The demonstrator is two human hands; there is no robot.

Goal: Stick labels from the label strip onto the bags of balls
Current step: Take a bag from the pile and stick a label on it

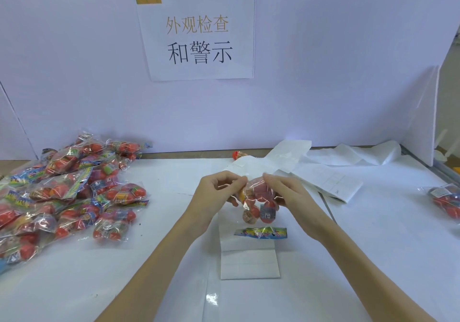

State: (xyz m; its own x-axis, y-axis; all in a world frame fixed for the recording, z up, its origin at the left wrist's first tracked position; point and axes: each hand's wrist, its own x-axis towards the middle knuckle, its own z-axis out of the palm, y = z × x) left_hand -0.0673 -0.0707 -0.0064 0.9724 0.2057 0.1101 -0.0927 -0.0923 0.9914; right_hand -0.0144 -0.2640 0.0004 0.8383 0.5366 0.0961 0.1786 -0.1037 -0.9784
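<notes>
Clear crinkly plastic bag of red and orange balls point(258, 197): we hold it above the white surface point(373, 234), left hand point(214, 197) and right hand point(286, 194) pinching its top, likely steadying it for labelling. White label strip point(249, 257) lies beneath; unlabelled pile of bags point(67, 192) waits left.

On the white paper sheet point(199, 33) fixed to the pale back wall, "外观检查" is printed in yellow-brown characters and "和警示" below in black. A small label reading "6+" is seen on the clear plastic bag of red balls point(260, 197). Other print is too blurred to be read.
</notes>
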